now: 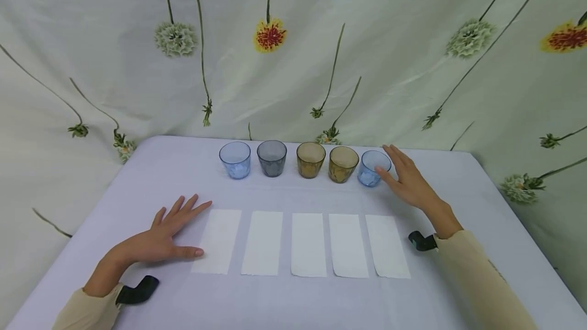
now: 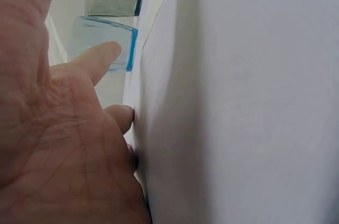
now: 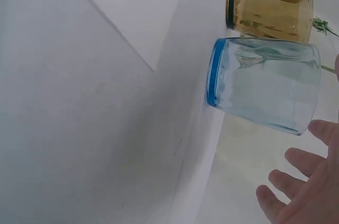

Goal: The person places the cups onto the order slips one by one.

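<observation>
My right hand [image 1: 410, 182] reaches to the blue glass [image 1: 370, 174] at the right end of a row, thumb and fingers spread around its right side. In the right wrist view that blue glass [image 3: 267, 83] stands upright just beyond the fingers [image 3: 302, 161], which are not curled round it. My left hand [image 1: 160, 241] lies with fingers spread on the table, its thumb at the edge of the leftmost white paper [image 1: 219, 243]. Past it in the left wrist view stands another blue glass [image 2: 100, 36], partly covered by a finger.
Left of the right-hand glass stand two amber glasses [image 1: 343, 169] [image 1: 311, 164], a grey glass [image 1: 272, 162] and a blue glass [image 1: 236, 164]. Several white paper rectangles [image 1: 308, 246] lie in a row nearer me on the white table [image 1: 275, 302]. A flower-patterned cloth [image 1: 390, 65] hangs behind.
</observation>
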Demonstrator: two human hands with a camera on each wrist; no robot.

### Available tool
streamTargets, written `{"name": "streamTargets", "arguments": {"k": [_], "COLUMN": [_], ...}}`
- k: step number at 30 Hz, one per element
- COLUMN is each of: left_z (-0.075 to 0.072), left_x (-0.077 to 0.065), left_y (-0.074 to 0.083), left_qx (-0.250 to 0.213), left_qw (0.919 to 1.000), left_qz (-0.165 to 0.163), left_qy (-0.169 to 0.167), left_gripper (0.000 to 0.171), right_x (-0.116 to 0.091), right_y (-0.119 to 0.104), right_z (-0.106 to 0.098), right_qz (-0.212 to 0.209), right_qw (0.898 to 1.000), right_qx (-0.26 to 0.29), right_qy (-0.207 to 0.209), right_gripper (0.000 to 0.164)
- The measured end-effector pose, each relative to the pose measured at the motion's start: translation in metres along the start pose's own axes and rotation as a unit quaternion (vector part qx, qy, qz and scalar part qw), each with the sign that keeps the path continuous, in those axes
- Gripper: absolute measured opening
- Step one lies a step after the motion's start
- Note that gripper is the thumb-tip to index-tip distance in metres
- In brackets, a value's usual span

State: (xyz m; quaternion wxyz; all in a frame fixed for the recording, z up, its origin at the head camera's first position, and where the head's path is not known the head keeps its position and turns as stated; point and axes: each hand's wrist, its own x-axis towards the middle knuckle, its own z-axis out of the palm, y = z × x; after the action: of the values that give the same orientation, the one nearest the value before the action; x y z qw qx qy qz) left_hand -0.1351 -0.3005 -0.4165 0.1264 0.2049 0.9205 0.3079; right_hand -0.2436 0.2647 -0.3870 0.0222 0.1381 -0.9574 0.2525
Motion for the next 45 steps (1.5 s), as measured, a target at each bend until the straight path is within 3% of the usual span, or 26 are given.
{"name": "streamTargets", "arguments": {"k": [14, 27, 37, 45], "left_z": [0.000, 0.002, 0.000, 0.000], "left_x": [-0.001, 0.001, 0.000, -0.001], "left_y": [-0.001, 0.000, 0.001, 0.001], "left_qx": [-0.002, 0.001, -0.002, -0.004], "left_qw": [1.0000, 1.0000, 1.0000, 1.0000], "left_qz": [0.003, -0.004, 0.000, -0.001], "left_qy": [0.000, -0.002, -0.002, -0.002], "left_gripper": [0.095, 0.096, 0.102, 0.101], "right_x": [0.009, 0.011, 0.016, 0.019], "right_y": [-0.003, -0.001, 0.001, 0.003], "right_z": [0.004, 0.004, 0.010, 0.011], "right_qz": [-0.033, -0.023, -0.069, -0.062], "right_qw": [0.996, 0.996, 0.992, 0.993], "right_qx": [0.074, 0.085, 0.100, 0.101], "right_qy": [-0.022, -0.026, -0.016, -0.022], "right_gripper": [0.079, 0.079, 0.078, 0.074]}}
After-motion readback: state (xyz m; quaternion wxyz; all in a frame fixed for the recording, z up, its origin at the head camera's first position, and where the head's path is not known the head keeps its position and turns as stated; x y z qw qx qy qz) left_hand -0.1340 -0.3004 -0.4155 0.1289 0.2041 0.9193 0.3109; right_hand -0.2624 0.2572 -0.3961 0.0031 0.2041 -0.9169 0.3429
